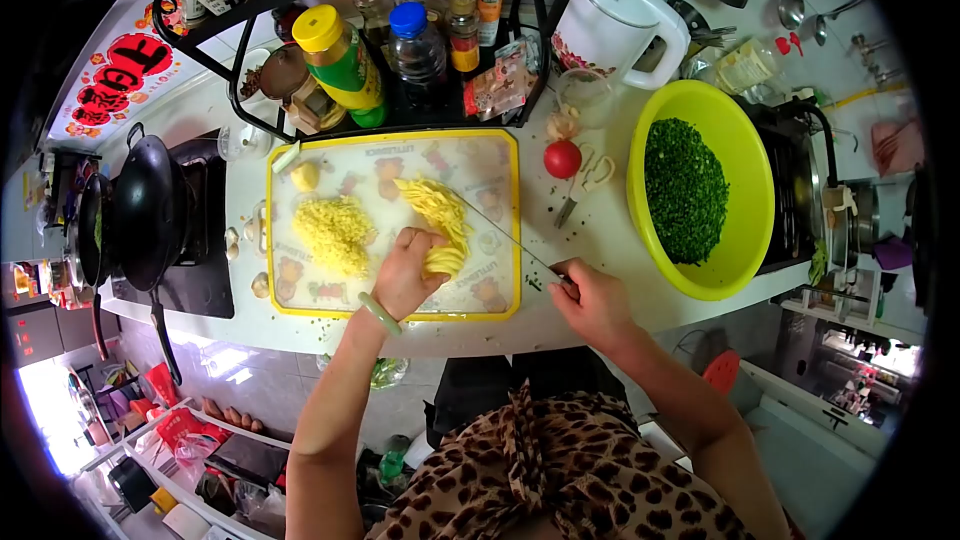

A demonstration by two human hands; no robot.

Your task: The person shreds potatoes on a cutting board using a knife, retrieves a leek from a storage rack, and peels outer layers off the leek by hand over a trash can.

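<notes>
My right hand [592,305] is closed around the handle of a kitchen knife [508,234], whose thin blade points up and left over the cutting board [395,312]. The blade's tip end lies by a heap of pale yellow strips [432,202], which look like potato. My left hand [406,268], a pale green bangle on its wrist, curls its fingers onto a stack of yellow slices [446,260] just below those strips. To the left sits a pile of finely chopped yellow bits [334,236]. A small peeled yellow piece [305,176] rests near the board's top left corner.
Right of the board are a tomato [562,159], scissors [585,186] and a lime-green basin [742,265] of chopped greens [687,190]. Behind stands a black rack [400,130] with bottles. A wok [148,202] is on the left stove; a white kettle [612,25] stands behind right.
</notes>
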